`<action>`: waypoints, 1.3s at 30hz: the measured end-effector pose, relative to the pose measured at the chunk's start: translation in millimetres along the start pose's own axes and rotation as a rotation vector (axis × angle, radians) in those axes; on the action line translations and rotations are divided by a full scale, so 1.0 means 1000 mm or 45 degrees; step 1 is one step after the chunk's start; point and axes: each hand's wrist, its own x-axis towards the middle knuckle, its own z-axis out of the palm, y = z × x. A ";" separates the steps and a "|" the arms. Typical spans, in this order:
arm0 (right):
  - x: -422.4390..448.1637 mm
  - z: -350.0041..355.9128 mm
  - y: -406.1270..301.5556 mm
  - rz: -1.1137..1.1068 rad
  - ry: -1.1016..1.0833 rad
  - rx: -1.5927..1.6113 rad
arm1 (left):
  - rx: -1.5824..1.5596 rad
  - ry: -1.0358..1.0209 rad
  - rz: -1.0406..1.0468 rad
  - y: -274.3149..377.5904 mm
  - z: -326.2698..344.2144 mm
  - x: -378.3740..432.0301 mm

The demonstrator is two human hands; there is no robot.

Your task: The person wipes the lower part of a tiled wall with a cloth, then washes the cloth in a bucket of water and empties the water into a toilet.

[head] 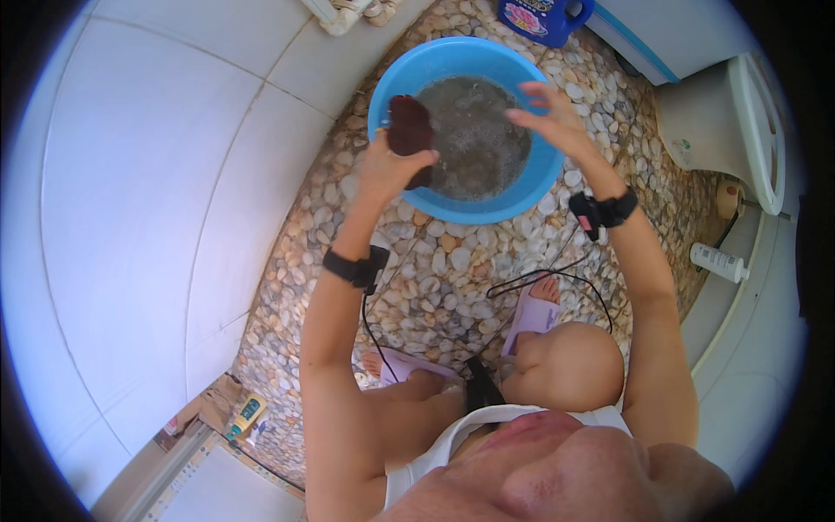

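My left hand (386, 168) grips a dark maroon oblong item (409, 124), shoe-like in outline, with the thumb across its near end. What exactly it is, I cannot tell. The item is over the left side of a round blue plastic basin (479, 212), which holds murky grey water (479, 143) with some foam on top. Over the basin's right rim, my right hand (554, 121) is empty, its fingers apart and blurred.
The basin stands on a pebble-patterned floor (450, 287), near a white tiled wall (143, 130) on the left. Behind it is a blue detergent jug (545, 23). To the right are a white ceramic fixture (704, 117) and a white bottle (717, 262). Black cables (554, 271) trail from both wrist straps.
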 end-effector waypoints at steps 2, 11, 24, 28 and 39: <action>-0.016 -0.015 0.051 0.113 0.459 -0.173 | -0.022 0.084 0.047 -0.004 -0.017 0.002; -0.032 0.028 0.091 0.973 -0.374 0.930 | -0.922 0.007 -0.404 -0.054 -0.024 -0.016; -0.153 0.004 -0.005 1.120 -0.259 1.342 | -1.366 0.158 -0.670 -0.010 -0.087 -0.140; -0.198 -0.039 -0.059 1.187 -0.264 1.189 | -1.307 0.125 -0.674 0.052 -0.115 -0.197; -0.352 -0.214 -0.219 1.107 -0.095 1.029 | -1.271 -0.177 -0.633 0.264 -0.180 -0.322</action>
